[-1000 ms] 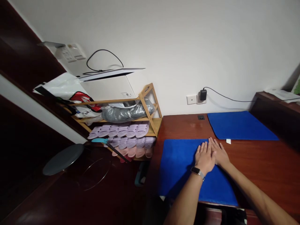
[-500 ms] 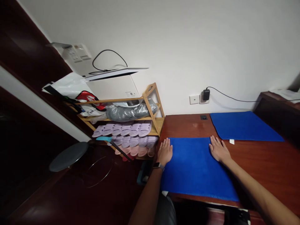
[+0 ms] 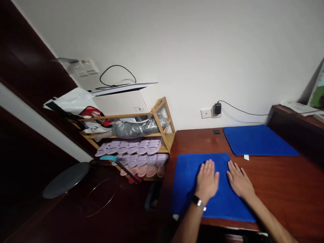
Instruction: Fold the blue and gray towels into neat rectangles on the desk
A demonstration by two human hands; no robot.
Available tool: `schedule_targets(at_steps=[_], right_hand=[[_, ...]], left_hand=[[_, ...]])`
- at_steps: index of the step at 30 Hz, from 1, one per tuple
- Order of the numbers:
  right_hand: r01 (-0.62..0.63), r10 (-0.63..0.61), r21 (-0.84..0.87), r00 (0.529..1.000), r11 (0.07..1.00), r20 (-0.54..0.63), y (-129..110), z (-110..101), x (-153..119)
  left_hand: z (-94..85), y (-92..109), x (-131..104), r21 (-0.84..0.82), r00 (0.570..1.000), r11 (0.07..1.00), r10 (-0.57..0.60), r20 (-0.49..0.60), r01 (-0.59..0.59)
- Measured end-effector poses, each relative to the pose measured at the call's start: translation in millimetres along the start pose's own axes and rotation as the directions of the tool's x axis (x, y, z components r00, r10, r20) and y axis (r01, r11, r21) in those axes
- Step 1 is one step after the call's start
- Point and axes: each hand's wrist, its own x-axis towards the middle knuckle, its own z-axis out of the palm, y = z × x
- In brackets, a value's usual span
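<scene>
A blue cloth (image 3: 187, 185) lies spread flat at the front of the reddish-brown wooden table (image 3: 275, 182). My left hand (image 3: 208, 180) rests palm down on the middle of this cloth, fingers stretched out; a watch (image 3: 197, 201) is on that wrist. Along the cloth's right edge lies my right hand (image 3: 239, 180), flat with its fingers spread, partly over the bare wood. Behind it to the right is a second blue cloth (image 3: 260, 140), also flat, with a small white tag (image 3: 246, 157) at its front edge. Neither hand grips anything.
Left of the table stands a wooden rack (image 3: 167, 136) with rows of lilac slippers (image 3: 134, 145), a white box (image 3: 121, 103) and a plastic bag (image 3: 73, 104). A black plug (image 3: 217, 108) sits in the wall socket. A round stool (image 3: 66, 179) stands at the lower left.
My left hand has moved right, from the cloth's left edge to its middle. My right hand stays by the right edge, slightly nearer to me. The camera view has shifted a little.
</scene>
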Motion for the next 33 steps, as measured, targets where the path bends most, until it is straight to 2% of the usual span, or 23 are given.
schedule_targets(at_steps=[2,3,4,6,8,14,17,19,24,30,33], right_hand=[[0.044,-0.044,-0.031,0.999,0.999,0.003,0,-4,0],[0.062,-0.062,-0.044,0.998,0.997,0.014,0,-6,0],[0.072,-0.07,-0.054,0.997,0.996,0.029,0,-7,0],[0.061,-0.058,-0.061,0.997,0.996,0.05,-1,-9,0],[0.036,-0.034,-0.044,0.998,0.998,0.048,-2,-9,-1],[0.01,-0.009,-0.016,0.998,1.0,0.06,-4,-10,-1],[0.011,-0.01,-0.021,0.998,1.0,0.066,-4,-12,0],[0.004,-0.003,-0.022,0.997,1.0,0.071,-5,-14,0],[-0.036,0.036,-0.011,0.997,0.999,0.07,-8,-15,-15],[-0.042,0.043,-0.011,0.998,0.999,0.052,-12,-6,-35],[-0.041,0.041,-0.001,0.998,0.999,0.052,-13,-5,-34]], left_hand=[[16.1,39,13,-0.07,0.999,0.998,-0.002,0.04,0.005],[22.0,50,17,-0.091,0.998,0.996,-0.009,0.064,0.014],[25.7,56,20,-0.103,0.996,0.994,-0.014,0.085,0.023],[26.4,50,17,-0.102,0.994,0.994,-0.031,0.105,0.041],[18.5,22,2,-0.063,0.993,0.995,-0.066,0.094,0.072],[-26.1,-104,-76,0.197,0.981,0.963,-0.193,0.026,0.184],[-33.8,-134,-98,0.248,0.979,0.948,-0.204,-0.015,0.201],[-32.3,-137,-102,0.252,0.978,0.945,-0.207,-0.036,0.209],[-28.3,-127,-97,0.231,0.975,0.947,-0.218,-0.052,0.224],[-39.3,-129,-96,0.227,0.973,0.946,-0.228,-0.044,0.232],[-48.2,-107,-88,0.218,0.971,0.946,-0.237,-0.038,0.239]])
